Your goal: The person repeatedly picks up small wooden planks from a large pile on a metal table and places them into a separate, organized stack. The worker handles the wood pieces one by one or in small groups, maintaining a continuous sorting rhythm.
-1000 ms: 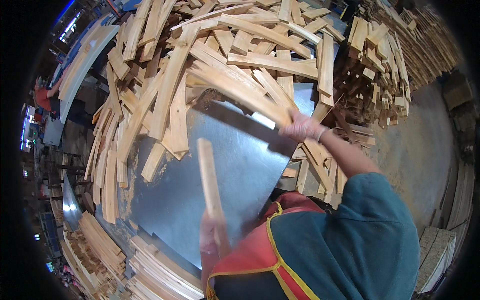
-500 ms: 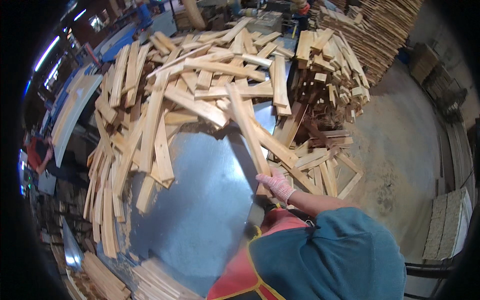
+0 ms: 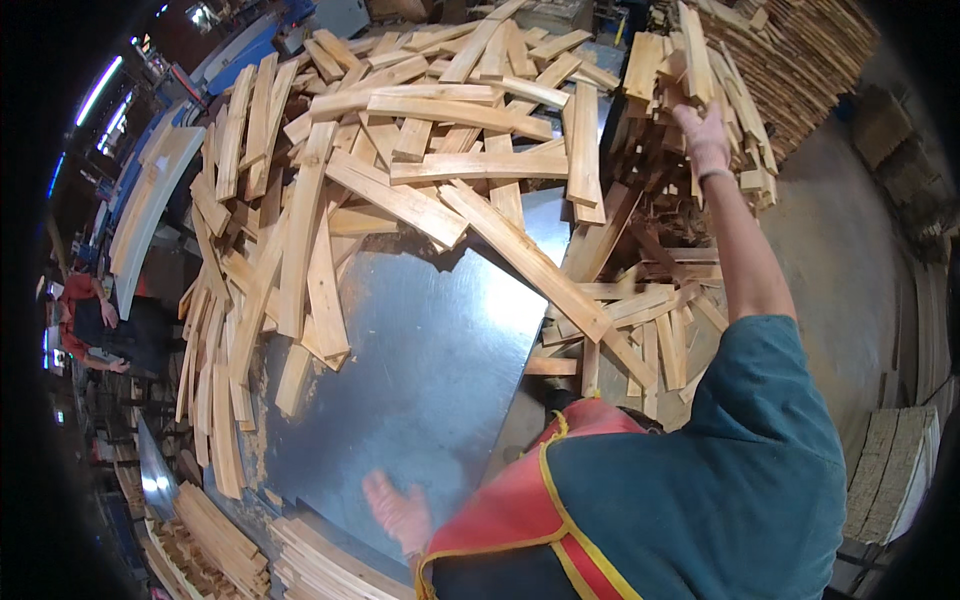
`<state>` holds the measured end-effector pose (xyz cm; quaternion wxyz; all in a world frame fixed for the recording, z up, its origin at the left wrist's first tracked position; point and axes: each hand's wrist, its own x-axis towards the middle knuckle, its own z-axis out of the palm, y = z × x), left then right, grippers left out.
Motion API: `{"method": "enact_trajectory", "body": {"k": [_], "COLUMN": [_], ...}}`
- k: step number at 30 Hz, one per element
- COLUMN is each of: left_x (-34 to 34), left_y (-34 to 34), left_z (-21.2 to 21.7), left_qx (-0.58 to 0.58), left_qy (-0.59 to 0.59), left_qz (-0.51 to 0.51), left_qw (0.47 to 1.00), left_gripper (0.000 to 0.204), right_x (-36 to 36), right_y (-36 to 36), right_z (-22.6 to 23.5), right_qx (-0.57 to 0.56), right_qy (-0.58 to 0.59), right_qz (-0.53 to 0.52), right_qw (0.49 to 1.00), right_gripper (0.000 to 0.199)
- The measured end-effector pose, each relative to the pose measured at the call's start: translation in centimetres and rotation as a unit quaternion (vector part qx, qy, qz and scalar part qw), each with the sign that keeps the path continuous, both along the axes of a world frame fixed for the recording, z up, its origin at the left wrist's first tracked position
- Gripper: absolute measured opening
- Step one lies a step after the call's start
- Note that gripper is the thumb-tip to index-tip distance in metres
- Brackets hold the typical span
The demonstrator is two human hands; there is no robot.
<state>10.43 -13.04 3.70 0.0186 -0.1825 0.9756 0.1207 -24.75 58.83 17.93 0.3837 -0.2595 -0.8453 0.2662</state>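
Closest in, wears a red apron (image 3: 505, 505) with yellow trim and a teal sleeve (image 3: 710, 450). Holds the left hand (image 3: 398, 512) low over the near part of a metal table (image 3: 420, 335), with fingers spread and blurred. Just left of that hand, past the table's edge, strips (image 3: 325, 562) lying side by side. Farther out, a long board (image 3: 525, 260) slanting from a heap (image 3: 400, 200) of loose boards over the table's right edge, with crisscrossed offcuts (image 3: 640, 318) below. Along the table's left side and far end, that same heap, tilted every which way. Off to the right, stretches the right hand (image 3: 703, 138) up to a pile (image 3: 740, 105), fingertips at the lower end of one board (image 3: 695, 50); cannot tell whether gripping or only touching it. Behind that pile, a tall stack (image 3: 800, 45) in layers. Well away leftward, a co-worker (image 3: 78, 290) in red beside a pale panel (image 3: 150, 220) bearing boards.
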Motion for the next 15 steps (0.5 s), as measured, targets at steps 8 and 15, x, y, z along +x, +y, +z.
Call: {"method": "enact_trajectory", "body": {"k": [8,15], "left_x": [-3.6,-4.0], "left_y": [9.3,9.5], "left_z": [-4.8,-0.4], "left_qx": [0.097,0.089], "left_qy": [0.089,-0.018], "left_qz": [-0.176,-0.152], "left_qw": [0.976,0.984], "left_gripper": [0.079,0.073], "right_x": [12.3,20.9], "right_y": [-14.9,-23.9], "right_z": [-23.7,-25.9], "right_qx": [-0.252,-0.683], "right_qy": [-0.493,-0.421], "right_qz": [0.311,0.404], "right_qw": [0.772,0.439], "right_gripper": [0.117,0.053]}}
